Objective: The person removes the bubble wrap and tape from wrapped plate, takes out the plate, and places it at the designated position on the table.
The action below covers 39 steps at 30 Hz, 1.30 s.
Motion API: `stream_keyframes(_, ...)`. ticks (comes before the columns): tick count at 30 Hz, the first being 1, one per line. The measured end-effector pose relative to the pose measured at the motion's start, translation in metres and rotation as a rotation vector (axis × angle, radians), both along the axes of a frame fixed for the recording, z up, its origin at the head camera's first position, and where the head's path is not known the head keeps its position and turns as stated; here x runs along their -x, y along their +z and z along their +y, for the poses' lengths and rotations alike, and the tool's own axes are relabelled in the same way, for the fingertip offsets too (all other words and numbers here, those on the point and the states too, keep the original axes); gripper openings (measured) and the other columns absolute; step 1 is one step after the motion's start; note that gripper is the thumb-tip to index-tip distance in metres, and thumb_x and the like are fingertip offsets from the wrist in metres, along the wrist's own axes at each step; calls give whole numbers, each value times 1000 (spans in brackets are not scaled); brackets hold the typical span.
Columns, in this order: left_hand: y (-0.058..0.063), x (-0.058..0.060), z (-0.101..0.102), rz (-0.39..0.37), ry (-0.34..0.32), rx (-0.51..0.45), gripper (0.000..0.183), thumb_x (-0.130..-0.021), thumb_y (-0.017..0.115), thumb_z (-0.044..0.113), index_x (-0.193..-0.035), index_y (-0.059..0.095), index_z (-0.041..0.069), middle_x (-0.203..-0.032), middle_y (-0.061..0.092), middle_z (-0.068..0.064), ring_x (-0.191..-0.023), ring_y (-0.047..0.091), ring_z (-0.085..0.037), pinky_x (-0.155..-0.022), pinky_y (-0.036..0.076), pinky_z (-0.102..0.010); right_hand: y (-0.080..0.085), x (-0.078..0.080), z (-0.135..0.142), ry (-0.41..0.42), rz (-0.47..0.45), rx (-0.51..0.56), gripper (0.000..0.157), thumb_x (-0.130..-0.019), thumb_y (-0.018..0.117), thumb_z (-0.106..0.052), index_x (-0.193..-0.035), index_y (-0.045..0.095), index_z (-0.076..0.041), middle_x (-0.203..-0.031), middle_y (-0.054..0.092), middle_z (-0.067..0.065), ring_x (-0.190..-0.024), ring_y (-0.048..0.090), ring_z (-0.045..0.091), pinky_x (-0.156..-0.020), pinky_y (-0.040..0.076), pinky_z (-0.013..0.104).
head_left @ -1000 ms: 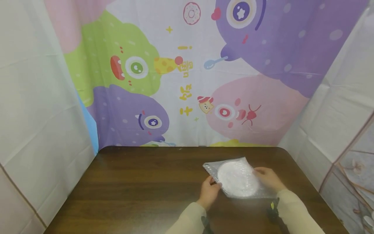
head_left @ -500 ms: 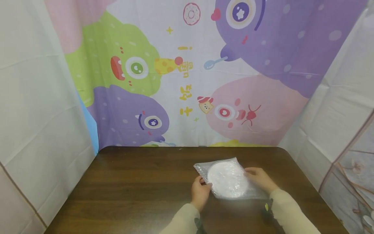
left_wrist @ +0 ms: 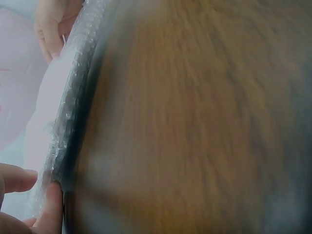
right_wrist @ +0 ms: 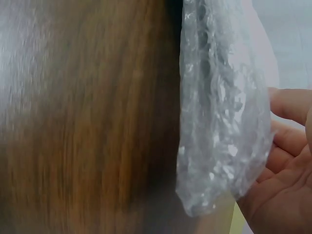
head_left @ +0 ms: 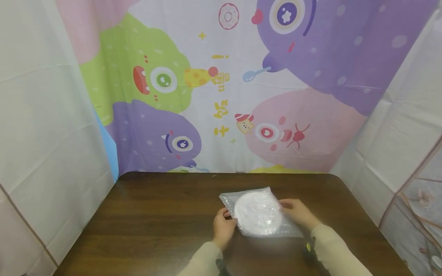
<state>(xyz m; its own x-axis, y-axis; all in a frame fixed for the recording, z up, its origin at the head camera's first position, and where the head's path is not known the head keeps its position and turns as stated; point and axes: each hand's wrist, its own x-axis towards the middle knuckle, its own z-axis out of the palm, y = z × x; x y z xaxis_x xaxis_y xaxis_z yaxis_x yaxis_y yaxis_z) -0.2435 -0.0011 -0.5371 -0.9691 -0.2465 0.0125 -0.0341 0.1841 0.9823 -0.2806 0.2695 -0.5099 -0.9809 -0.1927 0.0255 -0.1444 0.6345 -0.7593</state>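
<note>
A clear bubble-wrap bag (head_left: 290, 228) with a white round disc (head_left: 258, 212) inside is held close over the dark wooden table. My left hand (head_left: 223, 227) pinches the bag's left edge between thumb and fingers. At the opposite edge, my right hand (head_left: 299, 211) grips the bag, thumb on the upper side. In the left wrist view the bubble wrap (left_wrist: 73, 97) stands edge-on beside the left thumb and fingers. The right wrist view has the bag's crinkled end (right_wrist: 214, 146) bulging against the right hand (right_wrist: 287, 165), whose fingers go behind it.
The brown wood-grain table (head_left: 155, 222) extends left and in front of the hands. A cartoon-printed curtain (head_left: 221, 96) hangs along its far edge. Pale cloth sheets (head_left: 51, 134) line both sides. Dark bands sit at both cream sleeves (head_left: 335, 249).
Both hands have carried the bag with the disc leftward across the table, keeping their hold on its two edges.
</note>
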Motion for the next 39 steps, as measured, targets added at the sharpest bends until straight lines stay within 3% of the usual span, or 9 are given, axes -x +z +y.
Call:
stream_keyframes(6,0,-3,-14,-4,5,22,49,-73,69,-6,-120,57,-12,-104,67,-23,-98,63,-33,-82,56,-40,0,-2,-12,25,-4,14,36,-90,64,-9,-122,62,8,-123,63,28,-118,57,45,-102,46,57)
stream_keyframes(17,0,-8,-44,-32,-44,62,52,-74,69,-1,-123,56,-11,-105,67,-20,-96,62,-28,-80,54,-36,-7,-3,-32,72,-5,44,39,-87,67,-8,-123,62,7,-118,66,27,-102,65,34,-85,57,40)
stream_keyframes(20,0,-9,-51,-37,-50,78,53,-73,69,-1,-124,56,-11,-104,67,-19,-95,61,-27,-77,54,-32,-8,-2,-36,93,-1,48,40,-87,67,-8,-124,61,8,-118,65,28,-99,66,32,-81,57,35)
stream_keyframes(28,4,-15,-66,-41,-69,87,58,-72,68,0,-126,53,-13,-104,66,-20,-94,61,-26,-76,53,-29,-11,-3,-47,132,-3,67,41,-88,66,-9,-125,60,9,-119,65,28,-101,67,36,-84,57,37)
stream_keyframes(39,5,-21,-83,-53,-80,100,60,-74,68,1,-130,51,-14,-109,66,-21,-98,62,-27,-76,53,-27,-16,-4,-62,150,9,41,35,-87,67,-8,-121,64,2,-107,68,20,-81,60,16,-70,52,27)
